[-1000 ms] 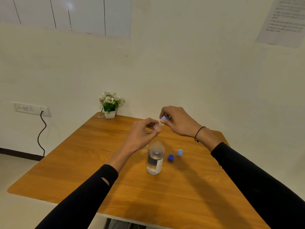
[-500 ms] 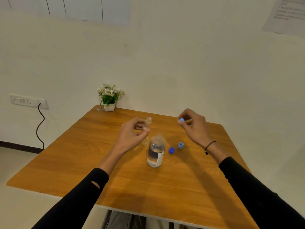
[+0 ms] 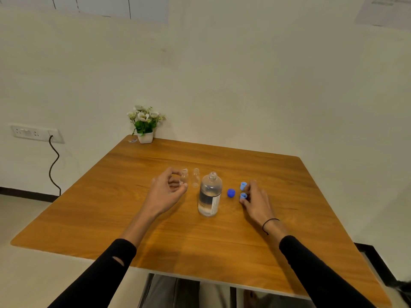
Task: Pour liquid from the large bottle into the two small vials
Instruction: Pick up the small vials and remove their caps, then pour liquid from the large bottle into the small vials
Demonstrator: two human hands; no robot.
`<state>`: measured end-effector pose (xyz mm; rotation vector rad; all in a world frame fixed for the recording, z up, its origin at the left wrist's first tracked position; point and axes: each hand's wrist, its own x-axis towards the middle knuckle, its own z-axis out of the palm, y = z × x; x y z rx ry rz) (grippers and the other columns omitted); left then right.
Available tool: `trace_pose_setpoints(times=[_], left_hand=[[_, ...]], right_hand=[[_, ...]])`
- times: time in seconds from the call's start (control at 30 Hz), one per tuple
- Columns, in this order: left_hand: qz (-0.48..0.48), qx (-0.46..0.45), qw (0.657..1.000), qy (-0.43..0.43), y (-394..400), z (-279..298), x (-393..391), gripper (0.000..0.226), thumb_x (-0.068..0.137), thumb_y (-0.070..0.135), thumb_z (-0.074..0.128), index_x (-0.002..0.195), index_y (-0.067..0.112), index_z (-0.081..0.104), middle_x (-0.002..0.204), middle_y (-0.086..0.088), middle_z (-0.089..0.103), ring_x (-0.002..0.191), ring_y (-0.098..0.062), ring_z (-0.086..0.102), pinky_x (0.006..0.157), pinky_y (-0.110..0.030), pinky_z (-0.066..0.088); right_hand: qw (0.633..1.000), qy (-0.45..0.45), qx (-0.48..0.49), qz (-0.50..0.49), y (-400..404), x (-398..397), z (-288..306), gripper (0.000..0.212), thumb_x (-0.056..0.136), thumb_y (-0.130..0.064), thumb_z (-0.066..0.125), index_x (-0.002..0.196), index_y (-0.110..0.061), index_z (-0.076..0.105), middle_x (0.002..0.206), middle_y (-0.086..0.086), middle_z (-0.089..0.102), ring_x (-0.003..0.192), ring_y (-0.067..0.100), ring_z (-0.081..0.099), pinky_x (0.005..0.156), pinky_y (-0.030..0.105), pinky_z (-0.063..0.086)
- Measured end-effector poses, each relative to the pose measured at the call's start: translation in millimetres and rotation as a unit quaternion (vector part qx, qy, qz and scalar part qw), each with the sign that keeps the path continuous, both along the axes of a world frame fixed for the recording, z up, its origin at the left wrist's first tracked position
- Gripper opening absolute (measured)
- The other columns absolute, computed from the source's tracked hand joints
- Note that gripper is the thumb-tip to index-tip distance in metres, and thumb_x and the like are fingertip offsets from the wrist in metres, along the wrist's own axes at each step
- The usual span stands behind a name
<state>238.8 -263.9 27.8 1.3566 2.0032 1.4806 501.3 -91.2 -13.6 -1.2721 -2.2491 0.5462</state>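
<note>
The large bottle (image 3: 210, 194) stands uncapped on my wooden table (image 3: 155, 236) against a cream wall, between my hands; my left hand (image 3: 165, 191) pinches one clear vial (image 3: 184, 177), the second vial (image 3: 196, 177) just beyond, hard to see; my right hand (image 3: 255, 201) grips a light-blue cap (image 3: 243, 196)

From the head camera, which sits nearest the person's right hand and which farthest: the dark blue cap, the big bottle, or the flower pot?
Measured from the right hand:
1. Dark blue cap, just to its left on the table.
2. Big bottle, farther left, mid-table.
3. Flower pot, at the far left corner by the wall.
</note>
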Motion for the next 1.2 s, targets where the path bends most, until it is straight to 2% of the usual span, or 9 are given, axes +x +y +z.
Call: trace_pose_setpoints(times=[0.1,0.2,0.33,0.4,0.5,0.73,0.9,1.07,1.2], left_hand=[[0.006,-0.002,1.0,0.005,-2,-2,3,0.031,0.09,0.02,0.082,0.117,0.024,0.065,0.101,0.006,0.078,0.096,-0.007,0.076,0.089,-0.031,0.065],[0.002,0.005,1.0,0.008,-4,-3,6,0.03,0.09,0.016,0.082,0.114,0.024,0.066,0.104,0.008,0.077,0.098,-0.007,0.075,0.091,-0.031,0.065],[-0.001,0.01,1.0,0.019,-6,-4,10,0.031,0.09,0.016,0.08,0.116,0.024,0.066,0.106,0.009,0.076,0.1,-0.007,0.074,0.093,-0.035,0.064],[-0.002,0.01,1.0,0.015,-7,-4,11,0.037,0.09,0.02,0.08,0.123,0.027,0.065,0.107,0.01,0.077,0.102,-0.007,0.074,0.094,-0.04,0.064],[-0.014,0.007,1.0,0.014,-10,-3,14,0.046,0.09,0.03,0.078,0.133,0.035,0.061,0.108,0.011,0.078,0.104,-0.006,0.075,0.095,-0.045,0.064],[-0.025,0.018,0.999,0.018,-12,-4,26,0.047,0.092,0.016,0.08,0.136,0.023,0.065,0.113,0.01,0.075,0.104,-0.006,0.074,0.088,-0.035,0.066],[-0.035,0.025,0.999,0.015,-11,-7,24,0.048,0.091,0.014,0.08,0.136,0.022,0.067,0.108,0.008,0.077,0.101,-0.005,0.075,0.087,-0.031,0.066],[-0.04,0.029,0.999,0.013,-9,-10,26,0.049,0.091,0.01,0.08,0.136,0.024,0.068,0.106,0.01,0.076,0.099,0.002,0.072,0.085,-0.023,0.064],[-0.044,0.027,0.999,0.011,-8,-15,27,0.051,0.091,0.011,0.079,0.137,0.029,0.066,0.108,0.012,0.075,0.101,0.0,0.072,0.086,-0.021,0.063]], right_hand=[[1.0,0.008,0.0,-0.005,-3,0,5,0.044,0.09,-0.019,0.078,0.117,-0.026,0.043,0.101,-0.01,0.061,0.086,0.013,0.065,0.061,0.019,0.044],[0.996,-0.01,0.067,-0.052,-13,-3,15,0.053,0.088,-0.035,0.08,0.126,-0.023,0.045,0.113,-0.01,0.046,0.1,0.013,0.051,0.073,0.026,0.046],[0.981,0.184,0.02,0.05,-44,-22,30,0.04,0.093,-0.042,0.071,0.123,-0.027,0.049,0.107,-0.009,0.06,0.099,0.015,0.063,0.076,0.026,0.056],[0.966,0.226,-0.049,0.111,-61,-35,31,0.06,0.089,-0.045,0.076,0.137,-0.027,0.045,0.121,-0.009,0.061,0.112,0.009,0.061,0.085,0.023,0.056],[0.967,0.2,-0.093,0.131,-79,-52,24,0.094,0.077,-0.052,0.086,0.149,-0.036,0.029,0.144,-0.015,0.046,0.126,0.002,0.049,0.1,0.023,0.048],[0.966,0.23,-0.052,0.101,-88,-70,11,0.081,0.083,-0.035,0.086,0.143,-0.038,0.032,0.133,-0.031,0.045,0.121,-0.014,0.049,0.104,0.021,0.05],[0.984,0.143,0.025,0.107,-84,-65,17,0.084,0.085,-0.045,0.081,0.153,-0.031,0.035,0.149,-0.008,0.05,0.128,0.009,0.05,0.098,0.024,0.046],[0.99,0.076,0.046,0.105,-77,-56,21,0.087,0.084,-0.052,0.078,0.155,-0.041,0.029,0.147,-0.004,0.053,0.131,0.016,0.049,0.101,0.039,0.051],[0.991,0.037,0.061,0.114,-74,-50,28,0.086,0.085,-0.049,0.078,0.156,-0.039,0.031,0.139,-0.004,0.058,0.128,0.016,0.05,0.094,0.033,0.046]])
